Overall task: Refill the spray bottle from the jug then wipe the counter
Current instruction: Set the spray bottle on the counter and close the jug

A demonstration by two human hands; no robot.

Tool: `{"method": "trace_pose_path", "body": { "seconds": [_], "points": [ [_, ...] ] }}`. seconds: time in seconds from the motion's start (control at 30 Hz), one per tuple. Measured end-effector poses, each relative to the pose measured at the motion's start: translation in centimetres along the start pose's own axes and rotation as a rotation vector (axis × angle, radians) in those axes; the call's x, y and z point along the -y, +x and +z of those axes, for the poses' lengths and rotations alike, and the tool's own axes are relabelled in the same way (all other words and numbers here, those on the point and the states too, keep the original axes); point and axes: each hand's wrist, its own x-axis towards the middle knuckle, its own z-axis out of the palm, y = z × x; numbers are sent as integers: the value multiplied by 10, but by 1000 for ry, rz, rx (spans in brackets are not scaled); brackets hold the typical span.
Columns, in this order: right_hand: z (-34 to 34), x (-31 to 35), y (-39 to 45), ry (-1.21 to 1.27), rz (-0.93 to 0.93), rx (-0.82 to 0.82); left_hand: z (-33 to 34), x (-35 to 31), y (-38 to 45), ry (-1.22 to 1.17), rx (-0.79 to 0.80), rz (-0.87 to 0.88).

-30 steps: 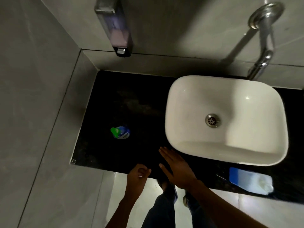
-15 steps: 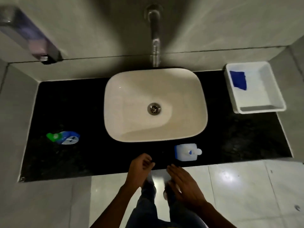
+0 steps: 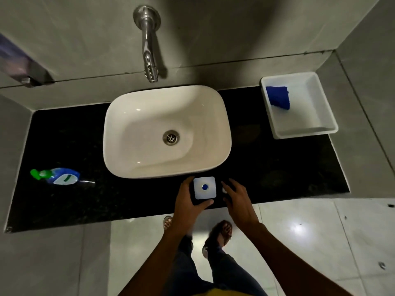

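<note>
A person at the black table (image 3: 277, 167) grips the white jug (image 3: 204, 187) with the left hand (image 3: 188, 201), fingers wrapped around its side just in front of the sink (image 3: 166, 133). The right hand (image 3: 237, 199) hovers beside the jug, fingers spread and empty. The spray bottle (image 3: 57, 176) lies on its side, well apart at the table's left end.

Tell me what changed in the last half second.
The jug, lying on its side half a second ago, now stands upright at the counter edge, held by the left hand. The right hand has risen beside it, not gripping. The spray bottle, cloth and tray stayed put.
</note>
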Motion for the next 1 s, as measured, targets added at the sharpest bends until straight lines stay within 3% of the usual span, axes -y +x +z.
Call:
{"method": "trace_pose_path", "body": {
  "seconds": [0.17,0.3,0.47,0.63,0.87,1.0],
  "points": [
    [-5,-7,3,-40,25,-10,3,-2,1,20,23,42],
    [-15,-3,-3,175,90,-93,0,1,6,26,35,65],
    [-43,27,-17,242,-106,-295,0,7,11,-16,54,33],
    [-45,59,-26,185,-297,-224,-2,13,11,-100,51,37],
    [-50,77,-17,73,-315,-189,-2,19,14,-7,63,61],
    [-54,89,-12,82,-212,-218,-5,20,13,13,70,105]
  ]
}}
